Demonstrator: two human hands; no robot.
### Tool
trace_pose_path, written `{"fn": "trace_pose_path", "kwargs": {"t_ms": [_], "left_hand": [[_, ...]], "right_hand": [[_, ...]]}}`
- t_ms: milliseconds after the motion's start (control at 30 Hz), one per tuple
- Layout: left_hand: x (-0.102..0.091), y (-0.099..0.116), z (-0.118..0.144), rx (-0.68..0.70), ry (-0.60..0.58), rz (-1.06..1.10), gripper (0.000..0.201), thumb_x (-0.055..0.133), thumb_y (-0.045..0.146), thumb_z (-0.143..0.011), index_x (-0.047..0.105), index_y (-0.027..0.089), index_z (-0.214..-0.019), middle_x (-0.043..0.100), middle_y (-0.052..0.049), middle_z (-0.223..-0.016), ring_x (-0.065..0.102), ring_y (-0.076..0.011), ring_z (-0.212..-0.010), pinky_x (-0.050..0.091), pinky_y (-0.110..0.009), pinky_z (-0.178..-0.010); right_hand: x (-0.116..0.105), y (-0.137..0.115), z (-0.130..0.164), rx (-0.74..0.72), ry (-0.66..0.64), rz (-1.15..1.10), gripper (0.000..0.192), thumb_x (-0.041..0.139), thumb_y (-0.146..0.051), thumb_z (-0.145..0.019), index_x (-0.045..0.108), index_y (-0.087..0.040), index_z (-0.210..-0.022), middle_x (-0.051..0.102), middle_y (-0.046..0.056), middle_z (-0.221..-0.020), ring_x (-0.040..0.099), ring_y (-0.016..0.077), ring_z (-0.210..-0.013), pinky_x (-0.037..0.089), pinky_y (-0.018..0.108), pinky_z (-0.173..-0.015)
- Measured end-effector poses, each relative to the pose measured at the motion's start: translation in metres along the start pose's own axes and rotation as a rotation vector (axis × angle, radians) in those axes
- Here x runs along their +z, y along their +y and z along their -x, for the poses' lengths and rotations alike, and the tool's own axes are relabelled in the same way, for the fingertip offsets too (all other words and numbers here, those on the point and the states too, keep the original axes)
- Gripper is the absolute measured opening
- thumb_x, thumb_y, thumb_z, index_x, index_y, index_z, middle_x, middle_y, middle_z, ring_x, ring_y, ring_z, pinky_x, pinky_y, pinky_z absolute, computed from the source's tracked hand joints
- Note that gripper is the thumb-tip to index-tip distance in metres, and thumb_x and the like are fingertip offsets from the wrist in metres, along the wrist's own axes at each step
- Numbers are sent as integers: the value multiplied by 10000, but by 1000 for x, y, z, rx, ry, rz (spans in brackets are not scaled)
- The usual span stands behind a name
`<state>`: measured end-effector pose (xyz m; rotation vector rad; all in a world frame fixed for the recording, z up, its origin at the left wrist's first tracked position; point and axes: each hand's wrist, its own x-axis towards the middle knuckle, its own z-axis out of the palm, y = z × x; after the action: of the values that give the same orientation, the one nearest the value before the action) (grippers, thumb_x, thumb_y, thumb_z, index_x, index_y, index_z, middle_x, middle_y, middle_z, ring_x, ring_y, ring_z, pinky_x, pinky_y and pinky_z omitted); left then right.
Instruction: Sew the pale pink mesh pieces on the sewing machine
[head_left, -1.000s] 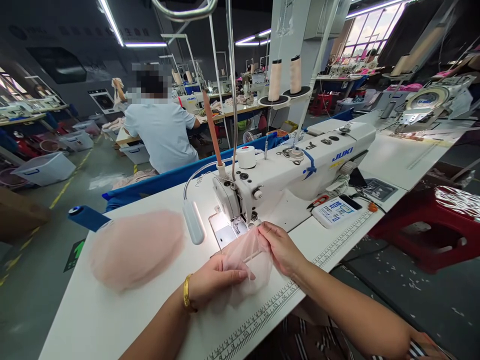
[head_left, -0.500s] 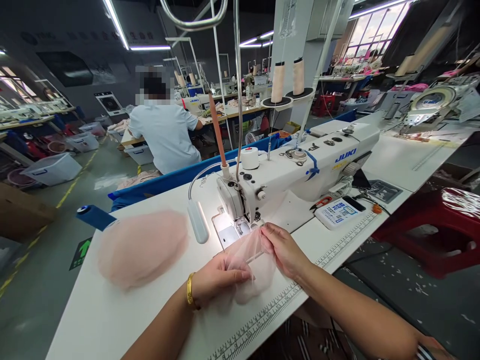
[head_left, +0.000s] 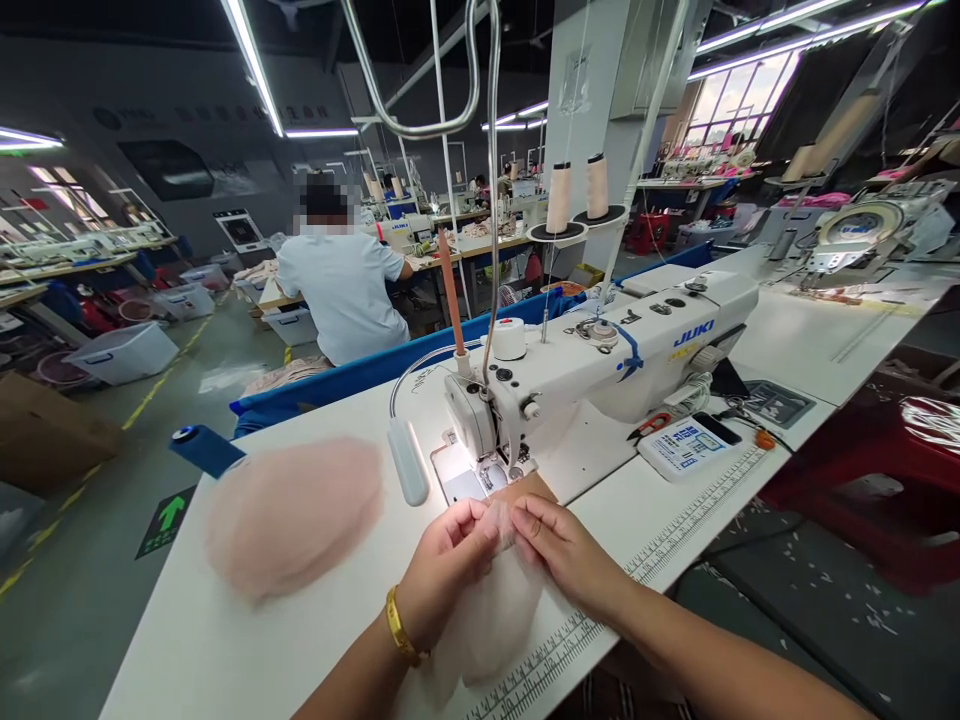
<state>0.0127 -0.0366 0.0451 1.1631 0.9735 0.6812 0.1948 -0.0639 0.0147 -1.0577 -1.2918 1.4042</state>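
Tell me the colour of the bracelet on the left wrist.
Gold; the bracelet shows best in the head view.

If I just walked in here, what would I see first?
Probably the big white sewing machine in the middle of the table, with its little lamp shining down by the needle. Right in front of it, the left hand and right hand pinch a thin pink mesh piece between their fingertips. To the left lies a fluffy pile of pink mesh.
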Motion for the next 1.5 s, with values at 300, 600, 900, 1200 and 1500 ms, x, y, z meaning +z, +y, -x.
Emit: {"fn": "trace_pose_path", "kwargs": {"t_ms": [300, 600, 900, 1200, 1500], "left_hand": [[1, -1, 1, -67, 28, 14, 593, 777, 723, -736, 518, 192, -781, 423, 79, -579, 273, -72, -541, 173, -236, -517], [-1, -3, -1, -61, -23, 30, 591, 772, 713, -752, 485, 199, -706, 404, 75, -562, 270, -75, -526, 167, -244, -505], [-3, -7, -5, -78, 9, 18, 596, 818, 711, -695, 605, 171, -832, 463, 70, -584, 314, -75, -531, 204, -229, -499], [0, -9, -8, 71, 86, 63, 550, 910, 552, -646, 499, 191, -710, 598, 32, -773, 458, -97, -618, 393, -252, -632], [0, -12, -2, 200, 180, -156, 303, 813, 409, -792, 589, 209, -750, 533, 27, -690, 504, -154, -660, 443, -286, -657]], "right_hand": [[-11, 2, 1, -95, 111, -42, 153, 554, -366, -989, 631, -243, -940, 590, 1, -868, 517, 178, -797, 397, 287, -731], [-33, -13, -6, -30, 53, 65, 275, 578, -474, -971, 629, -216, -893, 358, -62, -648, 327, 145, -622, 283, 285, -624], [-18, -6, -6, -97, 18, 329, 205, 656, -371, -959, 605, -227, -821, 472, -30, -762, 428, 155, -709, 351, 275, -641], [-15, -6, -3, -85, 17, 301, 165, 642, -339, -956, 608, -234, -833, 426, -45, -706, 402, 148, -664, 339, 277, -618], [-15, -5, 0, -318, 29, 532, 111, 591, -252, -959, 642, -243, -861, 494, -32, -699, 482, 152, -651, 374, 285, -618]]}}
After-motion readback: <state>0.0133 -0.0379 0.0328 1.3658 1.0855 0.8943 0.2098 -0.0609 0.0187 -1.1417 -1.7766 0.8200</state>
